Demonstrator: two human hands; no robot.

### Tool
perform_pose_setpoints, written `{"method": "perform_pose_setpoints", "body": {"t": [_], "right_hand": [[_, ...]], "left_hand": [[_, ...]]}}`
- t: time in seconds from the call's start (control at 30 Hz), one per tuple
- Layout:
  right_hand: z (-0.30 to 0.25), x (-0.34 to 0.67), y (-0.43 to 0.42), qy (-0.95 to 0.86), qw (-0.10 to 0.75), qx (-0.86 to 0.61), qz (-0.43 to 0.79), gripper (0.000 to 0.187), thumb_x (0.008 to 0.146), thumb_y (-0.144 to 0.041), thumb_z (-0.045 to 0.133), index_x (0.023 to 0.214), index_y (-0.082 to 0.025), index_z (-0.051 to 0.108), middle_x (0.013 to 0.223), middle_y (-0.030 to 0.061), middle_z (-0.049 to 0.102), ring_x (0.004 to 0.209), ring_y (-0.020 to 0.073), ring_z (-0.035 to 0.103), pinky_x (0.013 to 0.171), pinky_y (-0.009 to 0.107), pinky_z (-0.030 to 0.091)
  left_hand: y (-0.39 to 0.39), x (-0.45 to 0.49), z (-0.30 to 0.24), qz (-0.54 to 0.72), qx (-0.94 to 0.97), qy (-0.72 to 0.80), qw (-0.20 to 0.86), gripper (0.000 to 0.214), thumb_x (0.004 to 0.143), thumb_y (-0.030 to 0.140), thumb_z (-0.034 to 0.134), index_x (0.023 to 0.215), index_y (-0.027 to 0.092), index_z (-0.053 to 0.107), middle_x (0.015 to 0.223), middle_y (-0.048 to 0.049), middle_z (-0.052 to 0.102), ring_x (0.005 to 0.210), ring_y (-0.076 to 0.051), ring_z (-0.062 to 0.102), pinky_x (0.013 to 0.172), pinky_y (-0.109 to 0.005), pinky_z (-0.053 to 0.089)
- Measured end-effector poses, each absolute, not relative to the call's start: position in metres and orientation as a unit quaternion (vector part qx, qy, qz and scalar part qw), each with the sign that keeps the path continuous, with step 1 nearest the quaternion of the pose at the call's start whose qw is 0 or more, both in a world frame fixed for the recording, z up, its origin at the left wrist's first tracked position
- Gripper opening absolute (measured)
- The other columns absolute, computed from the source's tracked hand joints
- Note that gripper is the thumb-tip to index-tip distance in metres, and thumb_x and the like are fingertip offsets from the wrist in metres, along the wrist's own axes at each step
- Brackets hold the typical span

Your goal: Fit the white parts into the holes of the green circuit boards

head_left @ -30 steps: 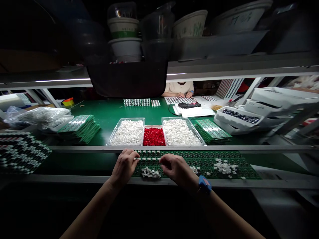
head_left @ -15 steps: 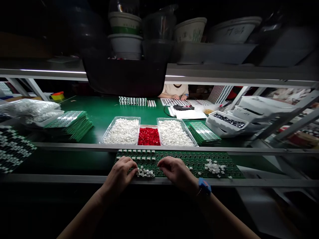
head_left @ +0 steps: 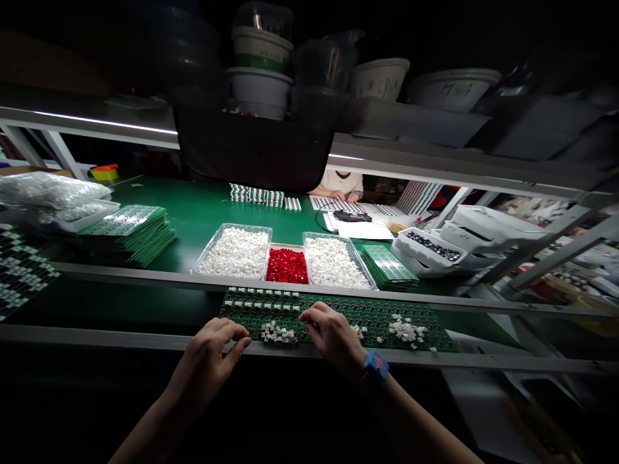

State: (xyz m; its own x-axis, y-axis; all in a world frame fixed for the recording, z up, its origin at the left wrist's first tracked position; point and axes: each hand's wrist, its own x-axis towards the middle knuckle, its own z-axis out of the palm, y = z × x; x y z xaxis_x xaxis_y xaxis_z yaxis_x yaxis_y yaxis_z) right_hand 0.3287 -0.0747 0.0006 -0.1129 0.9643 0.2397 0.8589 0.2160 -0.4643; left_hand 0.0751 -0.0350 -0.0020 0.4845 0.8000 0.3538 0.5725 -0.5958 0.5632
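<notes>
My left hand (head_left: 207,367) hangs over the front metal rail, just off the near edge of a green circuit board (head_left: 387,314), with its fingers curled and its thumb apart. My right hand (head_left: 331,338) rests on the board, its fingertips beside a loose pile of small white parts (head_left: 277,333). A second white pile (head_left: 406,330) lies further right. Rows of white parts (head_left: 261,298) stand along the board's far side. Anything pinched in my right fingertips is hidden. A blue band (head_left: 376,365) circles my right wrist.
Beyond the rail (head_left: 145,275) sit trays of white parts (head_left: 235,254) and red parts (head_left: 287,267), plus stacks of green boards (head_left: 128,232). A co-worker (head_left: 341,183) works across the green bench with both hands on a board. White stacked trays (head_left: 428,250) stand at right.
My left hand has moved back off the board toward the front rail, and its fingers have lifted. The whole view has tilted and shifted slightly. My right hand stays near the board.
</notes>
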Motion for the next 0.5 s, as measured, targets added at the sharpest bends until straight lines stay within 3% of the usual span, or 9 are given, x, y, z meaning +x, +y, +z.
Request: {"method": "perform_pose_setpoints", "body": {"t": [0.5], "right_hand": [[0.011, 0.311, -0.068, -0.769, 0.06, -0.637, 0.008, 0.017, 0.088, -0.01, 0.05, 0.085, -0.016, 0.066, 0.086, 0.0059, 0.061, 0.08, 0.0166, 0.057, 0.075, 0.028, 0.036]], "left_hand": [[-0.057, 0.066, -0.022, 0.293, 0.817, 0.435, 0.238, 0.018, 0.088, 0.034, 0.053, 0.084, 0.023, 0.066, 0.086, -0.0039, 0.067, 0.083, -0.02, 0.062, 0.077, -0.03, 0.05]]}}
